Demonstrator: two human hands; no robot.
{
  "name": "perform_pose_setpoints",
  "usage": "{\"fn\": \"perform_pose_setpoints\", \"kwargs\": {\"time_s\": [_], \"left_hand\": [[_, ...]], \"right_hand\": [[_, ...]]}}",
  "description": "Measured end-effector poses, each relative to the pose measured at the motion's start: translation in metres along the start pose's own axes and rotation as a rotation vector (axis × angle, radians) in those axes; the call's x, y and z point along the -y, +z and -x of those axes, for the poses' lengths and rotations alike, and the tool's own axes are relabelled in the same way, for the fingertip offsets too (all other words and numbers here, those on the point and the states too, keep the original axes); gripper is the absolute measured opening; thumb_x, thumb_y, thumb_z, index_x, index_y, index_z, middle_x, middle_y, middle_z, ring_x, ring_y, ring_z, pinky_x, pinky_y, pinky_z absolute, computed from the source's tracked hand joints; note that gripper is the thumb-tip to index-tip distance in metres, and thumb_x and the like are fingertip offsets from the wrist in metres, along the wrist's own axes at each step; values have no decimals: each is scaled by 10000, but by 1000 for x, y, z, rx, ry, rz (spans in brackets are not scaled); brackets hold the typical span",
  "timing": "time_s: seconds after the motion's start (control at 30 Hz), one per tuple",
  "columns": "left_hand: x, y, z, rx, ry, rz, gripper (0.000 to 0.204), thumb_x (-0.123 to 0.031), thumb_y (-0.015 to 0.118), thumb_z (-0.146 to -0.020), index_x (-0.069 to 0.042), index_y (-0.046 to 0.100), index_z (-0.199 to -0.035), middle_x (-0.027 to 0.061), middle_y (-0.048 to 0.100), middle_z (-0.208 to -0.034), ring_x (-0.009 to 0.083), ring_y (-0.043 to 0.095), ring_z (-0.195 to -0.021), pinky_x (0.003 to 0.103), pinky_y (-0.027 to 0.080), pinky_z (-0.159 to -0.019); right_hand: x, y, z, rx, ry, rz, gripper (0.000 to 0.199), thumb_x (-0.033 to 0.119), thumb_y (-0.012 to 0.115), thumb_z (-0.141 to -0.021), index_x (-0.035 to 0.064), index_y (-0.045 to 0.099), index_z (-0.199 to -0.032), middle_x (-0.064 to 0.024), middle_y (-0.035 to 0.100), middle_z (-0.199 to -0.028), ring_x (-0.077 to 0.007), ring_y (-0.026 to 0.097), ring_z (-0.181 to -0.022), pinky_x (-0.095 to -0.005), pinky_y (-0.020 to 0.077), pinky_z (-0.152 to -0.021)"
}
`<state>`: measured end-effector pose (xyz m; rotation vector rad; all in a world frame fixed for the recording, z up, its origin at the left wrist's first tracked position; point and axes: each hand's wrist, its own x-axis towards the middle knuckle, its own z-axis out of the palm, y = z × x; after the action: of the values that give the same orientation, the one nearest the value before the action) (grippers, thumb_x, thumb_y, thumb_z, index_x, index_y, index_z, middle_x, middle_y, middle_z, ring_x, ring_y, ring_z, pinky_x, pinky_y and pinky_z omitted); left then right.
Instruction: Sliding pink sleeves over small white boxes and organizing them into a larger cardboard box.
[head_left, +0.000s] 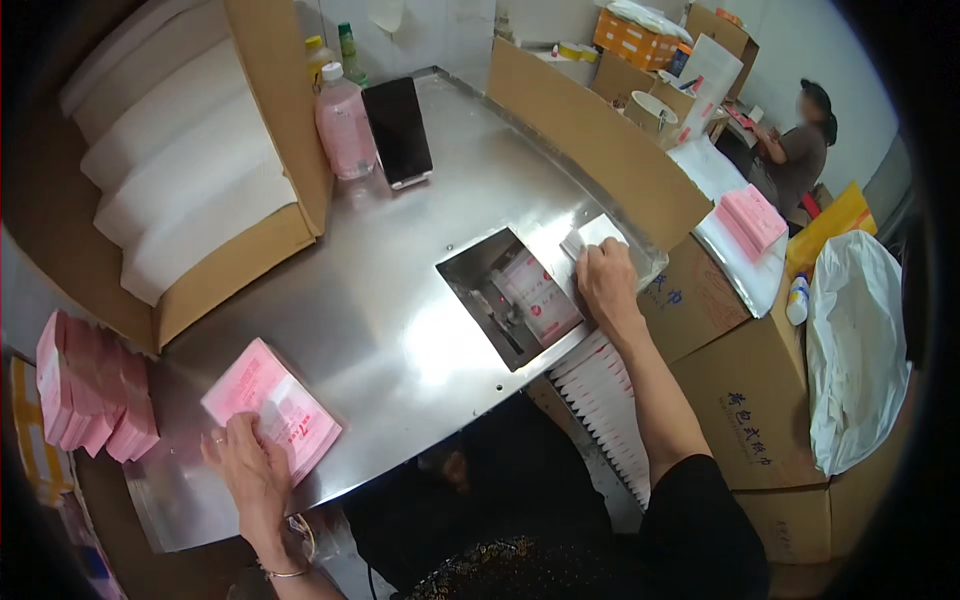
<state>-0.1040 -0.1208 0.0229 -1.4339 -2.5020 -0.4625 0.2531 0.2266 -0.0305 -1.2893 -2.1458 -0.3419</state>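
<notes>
My left hand (245, 462) lies over the near-left part of a stack of pink printed packets (290, 395), its fingers bent on top and its thumb at the near side. The stack lies flat on the metal tabletop. At the table's right edge my right hand (608, 278) is closed, its fingers pinching a small grey-white piece (574, 244) beside a white block (603, 231). Just left of that hand, a rectangular opening (480, 300) in the tabletop shows a pink-and-white printed packet (543, 297) and metal parts inside. What my right palm covers is hidden.
An open carton (285, 110) of white folded sheets stands at the left, with pink packet piles (90, 390) below. A dark phone (397, 130) leans by a pink bottle (343, 125). Cartons (740, 420) and a white bag (855, 350) fill the right. A person (800, 145) sits beyond.
</notes>
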Motion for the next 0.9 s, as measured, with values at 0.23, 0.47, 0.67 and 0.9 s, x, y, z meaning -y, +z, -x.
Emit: {"fn": "perform_pose_setpoints", "kwargs": {"time_s": [0.23, 0.47, 0.67, 0.9], "left_hand": [[-19, -6, -7, -91, 130, 101, 257, 28, 558, -813, -29, 605, -1059, 154, 569, -927, 349, 532, -947, 494, 359, -1000], [-126, 55, -16, 49, 519, 269, 512, 93, 535, -756, 17, 562, -1262, 197, 551, -1053, 372, 523, -1008, 486, 413, -927], [-146, 61, -13, 220, 566, 615, 371, 0, 662, -753, 35, 616, -1119, 206, 557, -1100, 388, 535, -1028, 487, 450, -893], [-153, 61, -8, 81, 359, 368, 829, -308, 752, -721, 0, 444, -1427, 313, 365, -1489, 493, 353, -1377, 650, 264, -1121]], "right_hand": [[-1, -1, -12, -38, -10, -41, 234, 145, 632, -896, -21, 678, -739, -175, 595, -845, -341, 586, -874, -473, 481, -757], [-15, 2, -10, -56, -29, -88, 121, 50, 639, -844, -28, 672, -930, -163, 590, -945, -345, 575, -911, -466, 469, -787], [66, -23, 10, -24, -202, -526, 394, -39, 586, -771, -5, 626, -1161, -208, 632, -1184, -397, 618, -1037, -522, 479, -944], [157, -34, 38, 216, -686, -206, 237, 213, 605, -830, 48, 661, -991, -166, 654, -1022, -272, 656, -973, -657, 296, -1124]]}}
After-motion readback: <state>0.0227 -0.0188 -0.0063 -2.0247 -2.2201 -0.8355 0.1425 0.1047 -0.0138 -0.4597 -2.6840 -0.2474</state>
